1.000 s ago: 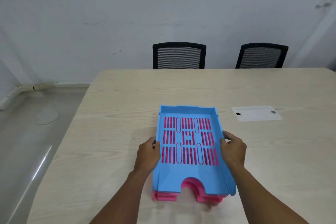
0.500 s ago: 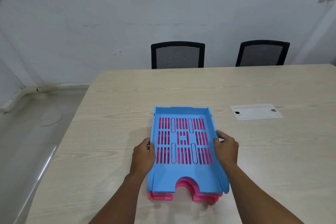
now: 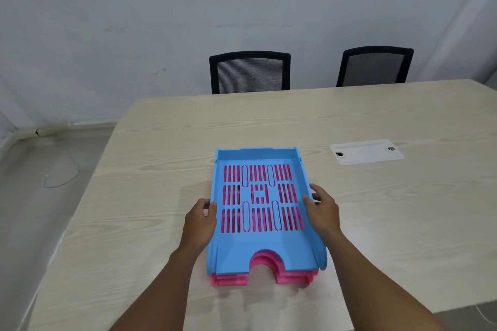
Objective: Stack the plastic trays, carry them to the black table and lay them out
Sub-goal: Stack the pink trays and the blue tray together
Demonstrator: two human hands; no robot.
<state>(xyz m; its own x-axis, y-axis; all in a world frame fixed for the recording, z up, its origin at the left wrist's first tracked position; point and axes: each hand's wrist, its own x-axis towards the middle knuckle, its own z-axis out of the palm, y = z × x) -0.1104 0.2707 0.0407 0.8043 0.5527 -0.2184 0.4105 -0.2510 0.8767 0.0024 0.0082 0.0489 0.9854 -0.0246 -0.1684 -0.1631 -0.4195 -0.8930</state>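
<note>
A blue slotted plastic tray (image 3: 269,247) lies on top of a stack of pink trays (image 3: 285,275), whose front edges show beneath it and whose colour shows through the slots. The stack rests on a light wooden table (image 3: 161,223), near its front. My left hand (image 3: 201,219) grips the stack's left side wall, thumb over the rim. My right hand (image 3: 321,208) grips the right side wall in the same way. No black table is in view.
Two black mesh-backed chairs (image 3: 250,72) (image 3: 372,66) stand behind the table's far edge against a grey wall. A white cable-port cover (image 3: 365,152) is set into the tabletop at the right. Grey floor lies past the table's left edge.
The view has shifted a little, and the tray stack with both hands on its sides sits slightly further left in the picture. The grip is unchanged.
</note>
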